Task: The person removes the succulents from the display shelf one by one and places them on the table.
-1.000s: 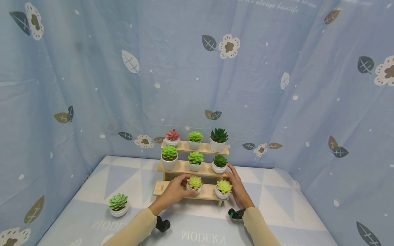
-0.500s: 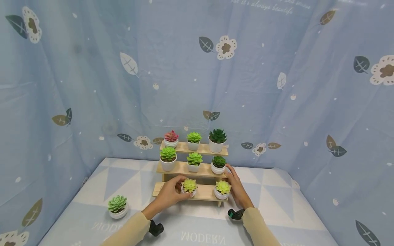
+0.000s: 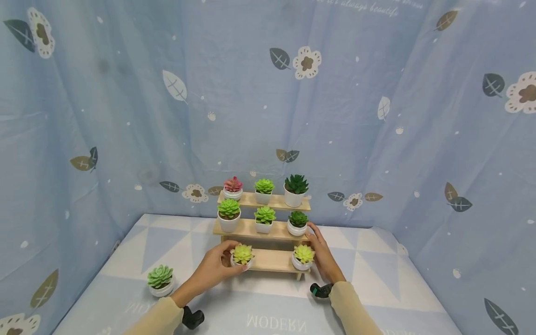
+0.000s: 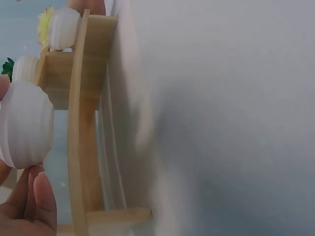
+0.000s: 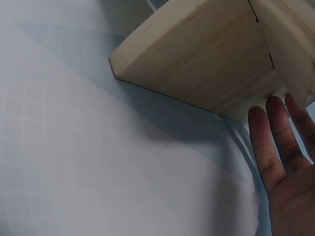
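While a pale-green succulent point(image 3: 160, 280) sits nearest on the counter point(image 3: 398, 316), left of the stand point(image 3: 247, 229), the left hand point(image 3: 211, 266) pinches a yellow-green succulent point(image 3: 242, 257) upright between thumb and fingers, just above the lowest shelf point(image 3: 272, 260) at its left end, gap showing beneath. Its twin point(image 3: 302, 257) stands right, beside the right hand point(image 3: 322, 257): fingers straight, slightly apart, contact unclear. Behind: higher shelves point(image 3: 278, 200), curtain point(image 3: 243, 93).
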